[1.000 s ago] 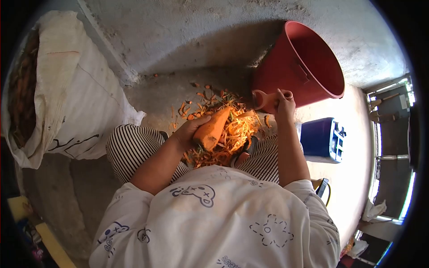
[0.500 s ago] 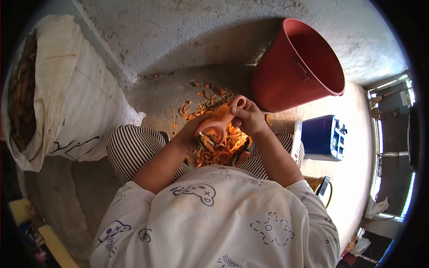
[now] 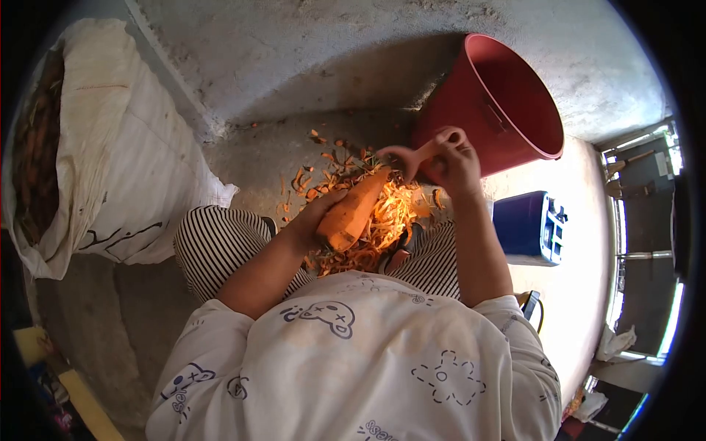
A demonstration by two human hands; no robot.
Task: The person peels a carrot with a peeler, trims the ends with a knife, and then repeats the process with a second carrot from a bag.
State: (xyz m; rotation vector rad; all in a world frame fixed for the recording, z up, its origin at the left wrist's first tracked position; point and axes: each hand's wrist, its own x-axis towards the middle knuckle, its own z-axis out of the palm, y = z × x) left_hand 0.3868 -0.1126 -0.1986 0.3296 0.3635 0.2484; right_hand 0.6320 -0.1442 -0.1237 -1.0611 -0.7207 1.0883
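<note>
My left hand (image 3: pixel 315 217) is closed round a large orange carrot (image 3: pixel 354 210), which points up and to the right over the floor. A pink Y-shaped peeler (image 3: pixel 418 156) is gripped by its handle in my right hand (image 3: pixel 457 167). The peeler's head is just beyond the carrot's narrow tip and apart from it. Beneath the carrot, a heap of orange peelings (image 3: pixel 393 213) lies on the floor between my legs, with scraps spread farther toward the wall.
A tall red bucket (image 3: pixel 471 110) leans at the upper right, close to my right hand. To the left stands a white sack (image 3: pixel 136 147) holding many carrots (image 3: pixel 40 154). A blue container (image 3: pixel 521 228) is on the right. The concrete wall (image 3: pixel 294 44) rises ahead.
My right hand has drawn the peeler off the carrot's wide end, up and to the right past its tip. The left hand keeps its hold on the carrot.
</note>
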